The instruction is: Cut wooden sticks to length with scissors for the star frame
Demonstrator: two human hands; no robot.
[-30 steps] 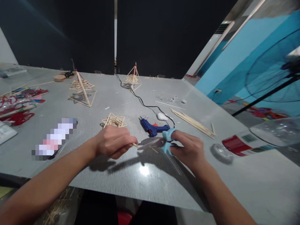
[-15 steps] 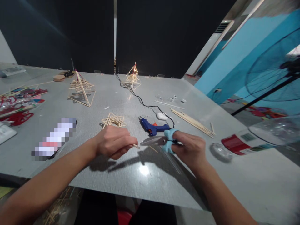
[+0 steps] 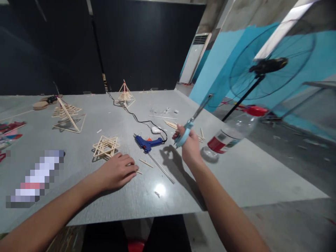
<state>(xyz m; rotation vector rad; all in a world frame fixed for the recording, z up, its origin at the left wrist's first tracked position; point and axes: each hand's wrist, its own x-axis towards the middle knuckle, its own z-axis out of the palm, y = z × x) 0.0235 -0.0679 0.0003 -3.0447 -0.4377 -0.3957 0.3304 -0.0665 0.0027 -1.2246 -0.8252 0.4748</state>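
My right hand (image 3: 189,146) is raised above the grey table (image 3: 110,115) and grips light-blue-handled scissors (image 3: 193,120), blades pointing up and to the right. My left hand (image 3: 118,170) rests low on the table, fingers lightly curled over a short wooden stick (image 3: 137,172). Another cut stick piece (image 3: 146,163) lies just right of it. A flat star-shaped stick frame (image 3: 105,146) sits just beyond my left hand. A blue glue gun (image 3: 147,142) lies between the two hands, its black cord running to the back.
Two stick pyramids (image 3: 66,115) (image 3: 125,94) stand further back. A bundle of long sticks (image 3: 175,126) and a clear plastic bottle (image 3: 233,130) with a red label lie at the right edge. A standing fan (image 3: 267,66) is off the table on the right. Red craft material lies at far left.
My right hand lifted the scissors up and away from the stick, blades now pointing upward. My left hand dropped onto the table with the stick. The view swung right.
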